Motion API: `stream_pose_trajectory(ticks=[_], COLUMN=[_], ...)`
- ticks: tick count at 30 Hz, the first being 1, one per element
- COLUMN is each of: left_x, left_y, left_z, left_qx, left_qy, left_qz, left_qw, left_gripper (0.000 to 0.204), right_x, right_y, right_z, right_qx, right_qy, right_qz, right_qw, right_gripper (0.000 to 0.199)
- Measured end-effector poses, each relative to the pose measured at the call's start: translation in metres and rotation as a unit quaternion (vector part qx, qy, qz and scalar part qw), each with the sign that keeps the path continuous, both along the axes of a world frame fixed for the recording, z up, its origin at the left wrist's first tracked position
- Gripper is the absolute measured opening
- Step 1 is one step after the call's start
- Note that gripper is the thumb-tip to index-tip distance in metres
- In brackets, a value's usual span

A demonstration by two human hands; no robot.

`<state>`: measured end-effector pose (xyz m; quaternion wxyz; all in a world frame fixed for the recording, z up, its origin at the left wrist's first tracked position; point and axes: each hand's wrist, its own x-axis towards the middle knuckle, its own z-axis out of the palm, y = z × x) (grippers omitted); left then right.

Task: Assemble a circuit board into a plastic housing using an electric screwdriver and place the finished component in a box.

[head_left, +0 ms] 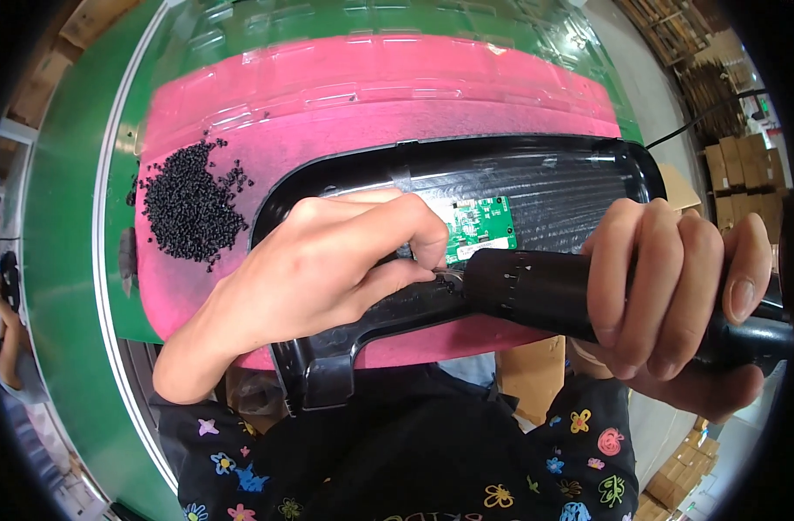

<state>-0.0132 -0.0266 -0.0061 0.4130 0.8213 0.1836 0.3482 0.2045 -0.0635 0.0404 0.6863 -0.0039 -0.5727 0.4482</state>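
A black plastic housing (571,187) lies open side up across the pink mat, with a green circuit board (479,224) inside it. My right hand (662,291) is wrapped around a black power screwdriver (532,285), held nearly level with its nose pointing left over the housing's near edge. Right by that nose, my left hand (319,256) has thumb and forefinger closed in a pinch. Whatever is between those fingertips is too small and too hidden to name. The left hand also covers part of the housing and the board's left edge.
A heap of tiny black parts, apparently screws (193,204), sits on the pink mat (327,104) at left. Clear plastic trays (388,61) lie along the back. A dark grey object (128,260) rests by the mat's left edge. Cardboard boxes (744,174) stand beyond at right.
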Motion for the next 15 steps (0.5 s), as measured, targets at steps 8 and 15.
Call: stream_pose_trajectory(ticks=[8, 15], left_x=[0.0, 0.001], left_y=[-0.001, 0.003], left_z=[0.002, 0.004], left_qx=[0.028, 0.188], left_qy=[0.036, 0.035], left_qz=[0.036, 0.152], left_qw=[0.998, 0.97], left_gripper=[0.024, 0.033], right_x=[-0.003, 0.004], right_y=[0.011, 0.009], right_z=[-0.006, 0.003], right_qx=[0.034, -0.052], right_qy=[-0.038, -0.213], right_qz=[0.031, 0.045], right_qw=[0.998, 0.975], right_gripper=[0.043, 0.045])
